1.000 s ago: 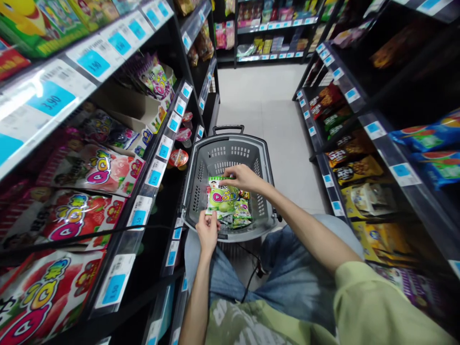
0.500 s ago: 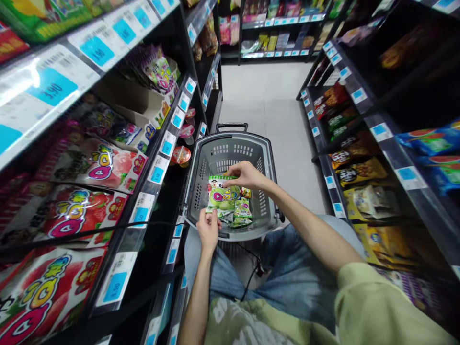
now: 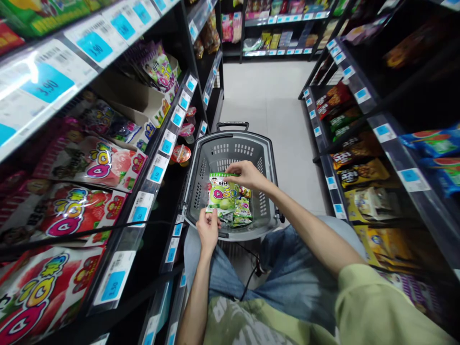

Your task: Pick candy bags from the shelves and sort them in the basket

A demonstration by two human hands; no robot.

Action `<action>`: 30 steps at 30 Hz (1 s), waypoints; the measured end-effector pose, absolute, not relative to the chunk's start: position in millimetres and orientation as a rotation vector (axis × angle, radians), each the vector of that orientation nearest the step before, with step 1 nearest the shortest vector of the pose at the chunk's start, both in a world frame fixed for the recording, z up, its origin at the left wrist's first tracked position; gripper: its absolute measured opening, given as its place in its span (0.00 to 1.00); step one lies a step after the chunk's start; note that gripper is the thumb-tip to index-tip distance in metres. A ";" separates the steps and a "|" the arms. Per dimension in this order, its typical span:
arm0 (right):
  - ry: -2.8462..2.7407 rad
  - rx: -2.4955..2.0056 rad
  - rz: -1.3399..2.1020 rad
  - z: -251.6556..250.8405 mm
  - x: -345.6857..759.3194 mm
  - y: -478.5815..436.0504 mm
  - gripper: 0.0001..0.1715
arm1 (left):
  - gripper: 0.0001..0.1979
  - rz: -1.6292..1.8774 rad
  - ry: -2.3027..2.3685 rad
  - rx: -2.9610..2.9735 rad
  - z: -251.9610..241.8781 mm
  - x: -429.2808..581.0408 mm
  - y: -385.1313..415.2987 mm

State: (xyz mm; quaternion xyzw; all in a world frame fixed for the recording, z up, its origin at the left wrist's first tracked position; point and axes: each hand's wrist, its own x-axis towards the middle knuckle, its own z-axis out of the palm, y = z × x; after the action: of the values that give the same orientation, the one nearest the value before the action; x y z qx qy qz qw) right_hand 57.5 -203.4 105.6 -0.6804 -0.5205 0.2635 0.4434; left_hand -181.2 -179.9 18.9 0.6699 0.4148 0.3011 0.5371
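Observation:
A green and white bag of gummy candy (image 3: 223, 194) is held between my two hands, over the grey shopping basket (image 3: 268, 155). My right hand (image 3: 246, 173) pinches its upper right edge. Lower down, my left hand (image 3: 208, 227) is closed on the bag's bottom left corner, with the fingers curled in. The printed front of the bag faces up toward me. Smaller green snack packs (image 3: 242, 211) lie in the basket to the right of the bag and under it, partly covered.
Shelves of gummy bags (image 3: 77, 206) with blue price tags line my left side. On the right, a shelf rail (image 3: 383, 132) runs beside rows of snack bags (image 3: 362, 172). Pale floor (image 3: 266, 91) stretches ahead to a back shelf (image 3: 276, 52). A thin black cable (image 3: 143, 224) crosses at left.
The top of the bag has tipped up slightly, so more of its printed front shows. Both hands keep their grip and have barely moved.

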 end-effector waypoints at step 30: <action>-1.386 -1.540 0.893 103.5 60.2 -203.6 0.17 | 0.14 0.697 0.948 1.487 18.8 -181.4 -178.6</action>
State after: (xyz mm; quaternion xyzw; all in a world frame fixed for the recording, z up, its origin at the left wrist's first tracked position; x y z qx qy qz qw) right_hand 60.2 -203.6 103.5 -0.6168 -0.5550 0.3577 0.4284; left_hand -181.4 -178.6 18.8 0.6370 0.4060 0.2985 0.5834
